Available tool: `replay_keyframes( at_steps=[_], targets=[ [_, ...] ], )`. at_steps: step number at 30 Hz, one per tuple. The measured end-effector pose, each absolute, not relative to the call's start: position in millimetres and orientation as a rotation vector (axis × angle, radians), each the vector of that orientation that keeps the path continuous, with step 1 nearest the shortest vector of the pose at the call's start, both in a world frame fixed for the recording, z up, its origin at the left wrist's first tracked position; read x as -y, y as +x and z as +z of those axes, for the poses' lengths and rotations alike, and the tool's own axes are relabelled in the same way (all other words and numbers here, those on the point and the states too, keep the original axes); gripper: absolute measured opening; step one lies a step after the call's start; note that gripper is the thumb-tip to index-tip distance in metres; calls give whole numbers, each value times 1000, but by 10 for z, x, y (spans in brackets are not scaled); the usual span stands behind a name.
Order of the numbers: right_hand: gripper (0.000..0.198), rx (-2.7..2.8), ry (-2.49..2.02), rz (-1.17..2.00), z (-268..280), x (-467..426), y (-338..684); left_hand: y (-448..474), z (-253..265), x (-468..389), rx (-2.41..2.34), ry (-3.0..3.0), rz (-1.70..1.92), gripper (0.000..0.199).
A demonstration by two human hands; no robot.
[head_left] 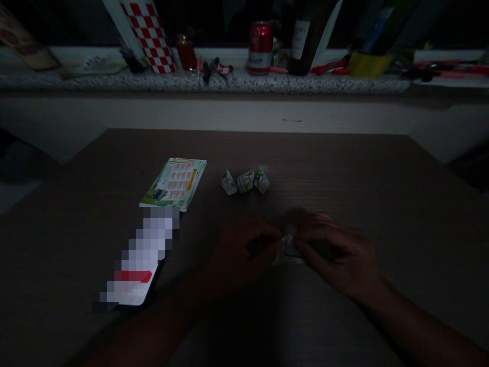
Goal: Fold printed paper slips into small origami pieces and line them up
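Observation:
Between my two hands, low over the table, is a small piece of folded paper point(289, 251), pale and dimly lit. My left hand point(244, 250) pinches its left side between thumb and finger. On the other side, the thumb and fingers of my right hand point(336, 250) close on the paper's right edge. Fingers cover part of it, so its exact shape is hard to make out. Beyond my hands stand three small folded paper pieces point(245, 181) in a row, printed in white and green.
A stack of printed calendar sheets point(173, 183) lies at the left on the brown table point(344, 168). Nearer me is a lit phone point(141, 265), its screen blurred. On the granite windowsill point(229, 81) stand a red can point(260, 48), a dark bottle point(303, 46) and a checkered tube point(148, 38).

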State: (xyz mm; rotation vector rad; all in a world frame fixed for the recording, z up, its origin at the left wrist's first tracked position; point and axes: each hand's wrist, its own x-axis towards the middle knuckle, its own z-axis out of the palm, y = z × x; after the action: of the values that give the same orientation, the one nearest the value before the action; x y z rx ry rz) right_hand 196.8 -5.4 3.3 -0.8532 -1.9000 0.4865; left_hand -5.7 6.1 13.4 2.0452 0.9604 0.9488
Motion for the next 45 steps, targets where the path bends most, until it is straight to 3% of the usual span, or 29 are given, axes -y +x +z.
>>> replay_keyframes(
  at_steps=[13, 24, 45],
  targets=[
    [13, 1929, -847, 440, 65, 76, 1886, -5, 124, 29, -833, 2517, 1113, 8],
    [14, 1905, -876, 418, 64, 56, 1933, -119, 159, 88, -655, 2660, 1184, 24],
    [13, 1876, -938, 500, 73, 51, 1990, -162, 213, -5, -835, 2804, 1294, 10]
  ],
)
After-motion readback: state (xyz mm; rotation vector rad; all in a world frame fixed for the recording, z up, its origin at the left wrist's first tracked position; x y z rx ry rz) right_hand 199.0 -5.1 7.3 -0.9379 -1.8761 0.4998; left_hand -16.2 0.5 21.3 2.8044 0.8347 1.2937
